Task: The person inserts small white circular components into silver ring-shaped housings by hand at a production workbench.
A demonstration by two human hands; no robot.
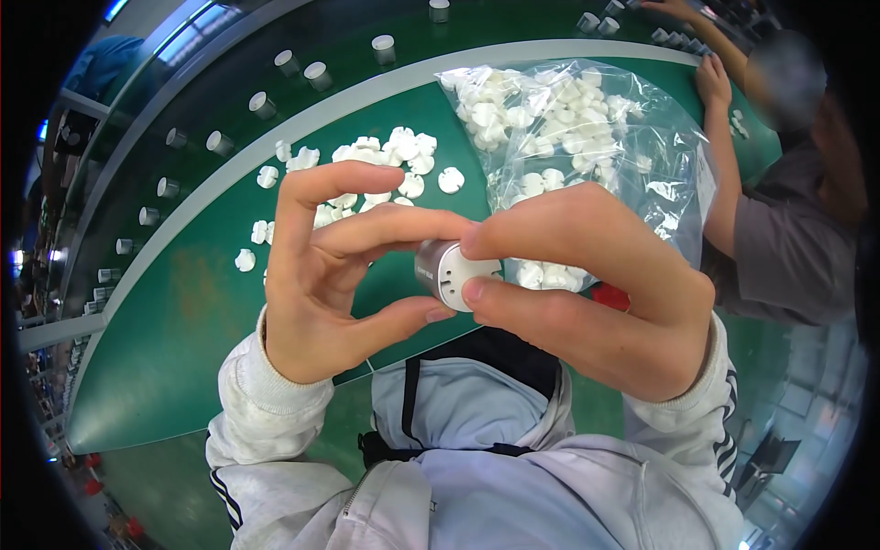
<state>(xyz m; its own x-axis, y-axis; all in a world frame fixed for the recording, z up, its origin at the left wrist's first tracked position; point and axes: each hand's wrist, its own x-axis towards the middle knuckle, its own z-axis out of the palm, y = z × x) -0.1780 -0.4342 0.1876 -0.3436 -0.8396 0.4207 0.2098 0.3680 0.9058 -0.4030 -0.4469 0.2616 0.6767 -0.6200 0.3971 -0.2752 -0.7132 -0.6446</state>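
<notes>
In front of my body, both hands hold a small cylinder (428, 267) with a silver-grey side and dark print on it. The fingertips and thumb of my left hand (316, 284) grip its side, the index finger raised and curved away. On its end sits a round white cap (455, 282) with slots and small holes, turned toward my right. Thumb and index finger of my right hand (605, 284) pinch the edge of this cap, hiding part of it. Just beyond my left hand, loose white caps (403, 147) lie scattered on the green table (206, 275).
A clear plastic bag (665, 197) full of white caps lies beyond my right hand. Behind the table's pale curved rim (348, 76), several small white-topped cylinders (317, 75) stand on a dark green belt. A co-worker's arm (720, 174) reaches over at the right.
</notes>
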